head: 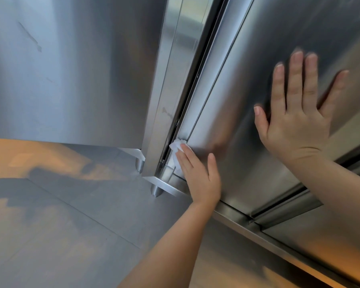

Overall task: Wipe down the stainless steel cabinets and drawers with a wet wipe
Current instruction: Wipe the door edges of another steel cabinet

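The stainless steel cabinet (268, 48) fills the upper and right part of the head view, its brushed door panel (247, 142) running down to a bottom rail close above the floor (60, 225); no brand, label or writing can be read anywhere on it. Its side panel (71, 69) on the left carries a dark diagonal scuff near the top and a few faint marks lower down. Between side panel and door stands a narrow corner post (164, 100), and beside it a dark vertical gap where the door's left edge meets the frame. The grey tiled floor lies open to the left and below, with patches of warm light and dark shadow across it, leaving plenty of room around the cabinet's corner. Two short round feet (156, 191) lift the cabinet off the floor. The right hand (295, 113) lies flat on the door panel, fingers straight and spread, gripping nothing. The left hand (200, 173) presses straight fingers against the door's lower left corner, pinning the wet wipe (176, 147), a small crumpled white wad, against the door's edge just beside the gap.
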A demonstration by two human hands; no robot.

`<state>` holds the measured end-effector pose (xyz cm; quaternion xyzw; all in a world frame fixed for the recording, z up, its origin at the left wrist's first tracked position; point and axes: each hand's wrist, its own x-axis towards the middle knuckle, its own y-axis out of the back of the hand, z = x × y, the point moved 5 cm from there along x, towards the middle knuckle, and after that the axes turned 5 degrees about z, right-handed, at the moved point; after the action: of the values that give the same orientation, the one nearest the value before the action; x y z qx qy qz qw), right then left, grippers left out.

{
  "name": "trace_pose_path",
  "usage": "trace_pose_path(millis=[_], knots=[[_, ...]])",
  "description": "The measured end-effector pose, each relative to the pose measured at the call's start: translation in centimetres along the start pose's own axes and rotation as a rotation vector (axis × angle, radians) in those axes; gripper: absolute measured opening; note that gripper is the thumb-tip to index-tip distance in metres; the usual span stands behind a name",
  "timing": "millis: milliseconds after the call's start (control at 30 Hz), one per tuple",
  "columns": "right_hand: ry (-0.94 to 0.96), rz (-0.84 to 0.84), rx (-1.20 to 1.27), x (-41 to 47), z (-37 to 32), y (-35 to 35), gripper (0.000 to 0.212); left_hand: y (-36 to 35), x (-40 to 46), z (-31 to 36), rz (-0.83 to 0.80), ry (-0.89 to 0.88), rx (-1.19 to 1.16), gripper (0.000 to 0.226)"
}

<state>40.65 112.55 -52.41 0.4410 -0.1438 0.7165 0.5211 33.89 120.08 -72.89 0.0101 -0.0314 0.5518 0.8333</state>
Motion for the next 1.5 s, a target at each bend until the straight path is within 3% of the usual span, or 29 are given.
trace_pose_path(millis=[200,433,500,567,633,800,967,1067,1200,1367,1500], knots=[[0.011,0.022,-0.006,0.0,-0.1,0.0,0.068,1.4,1.7,-4.2,-0.032,0.385,-0.01,0.074],[0.014,0.046,-0.01,0.0,0.0,0.1,0.067,0.8,1.4,-0.6,-0.004,0.112,-0.111,0.076],[0.011,0.034,-0.014,0.0,0.1,0.2,0.067,1.2,1.6,-1.9,0.045,0.232,-0.107,0.063],[0.007,0.023,-0.012,0.1,0.0,0.3,0.067,1.6,2.0,-3.5,0.063,0.483,-0.135,0.053],[0.012,0.028,-0.02,0.1,-0.1,0.3,0.067,1.7,2.3,-3.7,0.052,0.54,-0.136,0.051],[0.015,0.043,-0.008,0.1,0.0,0.3,0.067,0.7,1.9,2.0,0.079,0.284,-0.227,0.061],[0.019,0.021,-0.001,0.2,0.0,0.2,0.069,0.6,2.8,13.2,0.008,-0.375,-0.211,0.069],[0.021,0.054,-0.003,0.1,-0.1,0.2,0.068,0.5,5.0,18.9,-0.01,-0.616,-0.127,0.069],[0.019,0.077,0.007,0.0,-0.1,0.1,0.068,0.6,5.3,17.5,-0.004,-0.699,-0.007,0.068],[0.033,0.065,-0.01,0.1,-0.1,0.0,0.068,0.8,3.4,11.2,-0.004,-0.57,0.084,0.071],[0.031,0.093,0.012,0.0,-0.2,0.4,0.066,0.7,5.1,15.2,-0.046,-0.731,0.109,0.07]])
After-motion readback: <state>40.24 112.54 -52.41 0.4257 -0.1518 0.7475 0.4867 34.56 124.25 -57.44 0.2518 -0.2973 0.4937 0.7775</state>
